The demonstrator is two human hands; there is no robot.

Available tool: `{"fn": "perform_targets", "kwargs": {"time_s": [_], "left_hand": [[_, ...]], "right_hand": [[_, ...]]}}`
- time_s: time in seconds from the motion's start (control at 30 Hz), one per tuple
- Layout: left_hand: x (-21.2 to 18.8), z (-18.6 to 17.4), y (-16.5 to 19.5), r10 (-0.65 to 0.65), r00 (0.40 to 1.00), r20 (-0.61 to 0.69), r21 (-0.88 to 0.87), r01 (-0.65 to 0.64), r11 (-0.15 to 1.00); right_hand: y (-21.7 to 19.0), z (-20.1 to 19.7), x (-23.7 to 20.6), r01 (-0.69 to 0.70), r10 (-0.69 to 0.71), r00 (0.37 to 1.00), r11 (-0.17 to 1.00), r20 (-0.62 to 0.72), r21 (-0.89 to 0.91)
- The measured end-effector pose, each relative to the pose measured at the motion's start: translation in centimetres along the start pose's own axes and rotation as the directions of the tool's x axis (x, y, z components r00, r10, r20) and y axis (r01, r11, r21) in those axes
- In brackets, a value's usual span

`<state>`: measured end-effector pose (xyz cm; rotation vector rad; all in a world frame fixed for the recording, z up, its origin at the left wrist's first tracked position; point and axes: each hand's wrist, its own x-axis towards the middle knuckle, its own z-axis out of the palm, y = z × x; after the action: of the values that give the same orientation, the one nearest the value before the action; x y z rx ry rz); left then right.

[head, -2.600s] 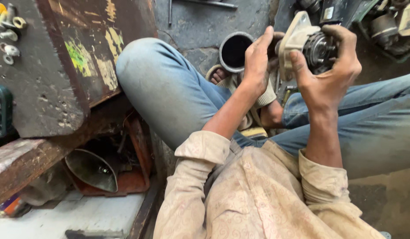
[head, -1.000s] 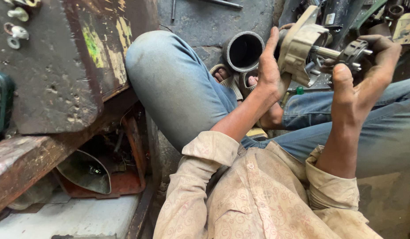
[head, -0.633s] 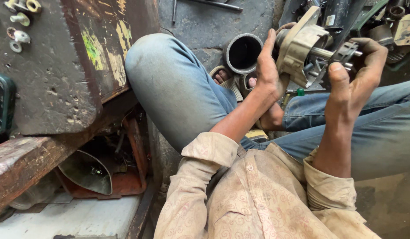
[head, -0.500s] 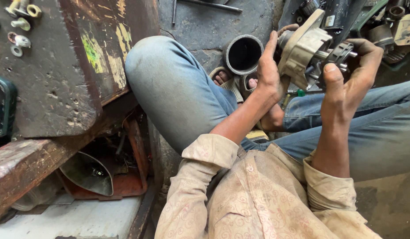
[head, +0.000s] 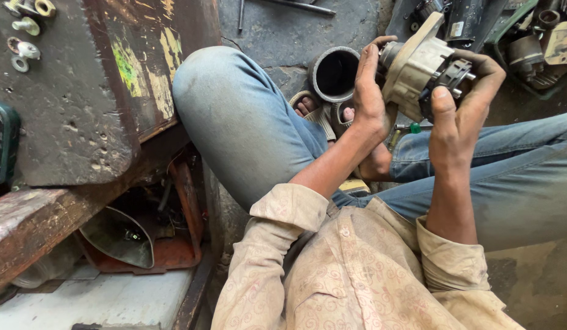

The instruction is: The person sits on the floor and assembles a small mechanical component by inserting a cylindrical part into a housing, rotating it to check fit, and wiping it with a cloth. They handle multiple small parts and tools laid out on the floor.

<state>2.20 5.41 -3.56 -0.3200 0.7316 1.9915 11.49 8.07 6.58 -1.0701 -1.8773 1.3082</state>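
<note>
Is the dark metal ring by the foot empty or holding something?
Empty: the metal ring shows only a dark hollow inside, nothing sitting in it.

black pipe ring (head: 334, 73) | rusty metal bench (head: 75, 91) | loose bolts (head: 26, 24)

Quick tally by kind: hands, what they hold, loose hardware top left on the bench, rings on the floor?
Hands: 2, left hand, right hand
Motor housing, held in both: 1
Small bench hardware, nuts and washers: about 5, some cut off by the frame
Metal ring on the floor: 1
Total: about 9
</note>
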Motion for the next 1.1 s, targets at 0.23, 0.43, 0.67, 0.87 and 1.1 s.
{"fn": "perform_targets", "kwargs": {"time_s": [0.23,0.43,0.67,0.87,1.1], "left_hand": [[-0.3,-0.1,-0.1,0.123,0.992,-0.01,0.2,-0.118,0.973],[-0.7,0.4,0.1,0.107,0.988,0.11,0.145,-0.122,0.982],[-1.7,2.0,0.6,0.022,0.935,0.354,0.179,-0.091,0.98],[-3.0,2.5,0.7,0.083,0.886,0.455,0.328,-0.254,0.91],[-1.6,2.2,0.0,-0.013,0.966,0.257,0.126,-0.021,0.992]], "right_hand": [[0.0,0.3,-0.1,0.041,-0.035,0.999,0.981,0.034,-0.191],[0.6,-0.4,0.1,-0.026,0.026,0.999,1.0,-0.039,0.002],[2.2,-2.6,0.9,-0.01,0.047,0.996,0.9,-0.075,0.435],[3.1,-3.6,0.8,-0.127,0.244,0.967,0.707,-0.072,0.696],[1.9,-2.0,1.1,0.079,-0.07,0.993,0.993,-0.095,0.091]]}}
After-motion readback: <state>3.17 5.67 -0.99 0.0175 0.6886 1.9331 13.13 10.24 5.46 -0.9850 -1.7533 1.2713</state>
